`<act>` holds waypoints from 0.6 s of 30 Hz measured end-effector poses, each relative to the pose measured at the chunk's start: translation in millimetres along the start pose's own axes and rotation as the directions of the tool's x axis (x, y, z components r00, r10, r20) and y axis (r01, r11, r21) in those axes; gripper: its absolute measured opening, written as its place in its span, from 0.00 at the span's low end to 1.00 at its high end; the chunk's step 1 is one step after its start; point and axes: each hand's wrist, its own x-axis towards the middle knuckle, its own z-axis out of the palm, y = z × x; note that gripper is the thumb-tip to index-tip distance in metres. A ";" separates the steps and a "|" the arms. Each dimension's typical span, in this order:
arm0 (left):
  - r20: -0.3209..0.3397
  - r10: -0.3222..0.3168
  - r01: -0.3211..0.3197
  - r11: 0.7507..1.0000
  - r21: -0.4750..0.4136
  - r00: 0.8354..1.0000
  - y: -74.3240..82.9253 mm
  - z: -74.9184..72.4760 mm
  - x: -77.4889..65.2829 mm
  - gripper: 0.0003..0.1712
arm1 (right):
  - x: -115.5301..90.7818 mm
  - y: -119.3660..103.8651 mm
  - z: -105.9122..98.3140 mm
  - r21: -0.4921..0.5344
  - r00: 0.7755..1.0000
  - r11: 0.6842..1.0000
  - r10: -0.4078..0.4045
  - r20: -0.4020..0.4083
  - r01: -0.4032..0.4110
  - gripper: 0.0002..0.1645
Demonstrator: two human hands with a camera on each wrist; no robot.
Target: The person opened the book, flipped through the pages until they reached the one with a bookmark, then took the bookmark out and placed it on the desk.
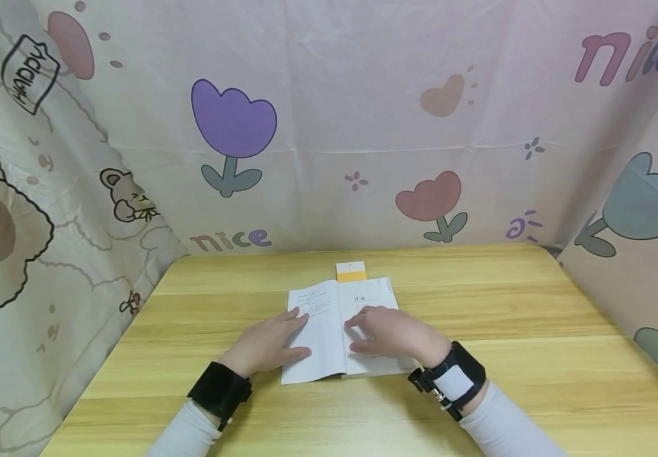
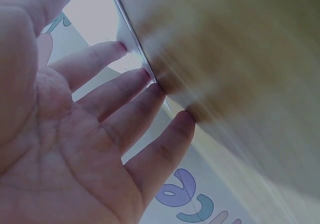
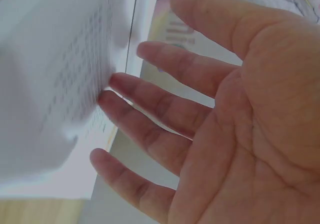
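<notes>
An open book [image 1: 320, 349] lies on the wooden table, with handwriting at the top of its left page and print on the right page. My left hand [image 1: 268, 343] rests at the outer edge of the left page, thumb and fingertips on the paper. In the left wrist view the fingers of this left hand [image 2: 95, 119] are spread and fairly straight. Over the right page my right hand [image 1: 394, 333] holds its fingers apart. The right wrist view shows some fingertips of the right hand [image 3: 215, 124] touching the printed page [image 3: 65, 94], with nothing pinched.
A white and yellow card-like piece [image 1: 351, 271] sticks out beyond the top edge of the book. The wooden table [image 1: 477, 285] stretches to both sides. Printed cloth [image 1: 317, 127] hangs behind it and at the left and right.
</notes>
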 end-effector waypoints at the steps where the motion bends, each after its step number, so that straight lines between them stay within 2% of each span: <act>1: -0.001 -0.001 0.001 1.000 -0.001 1.000 0.2 0.1 -0.2 0.42 | -0.7 1.9 -1.7 0.006 1.000 1.000 0.016 0.008 -0.016 0.27; 8: -0.011 0.008 -0.008 1.000 0.009 1.000 0.6 0.6 0.6 0.42 | -2.8 14.0 -8.1 0.022 0.995 0.996 0.088 0.045 -0.089 0.26; 18: -0.027 0.008 -0.008 1.000 -0.002 1.000 -0.2 0.8 0.7 0.42 | -6.4 22.7 -9.8 0.057 0.978 0.977 0.201 0.052 -0.204 0.27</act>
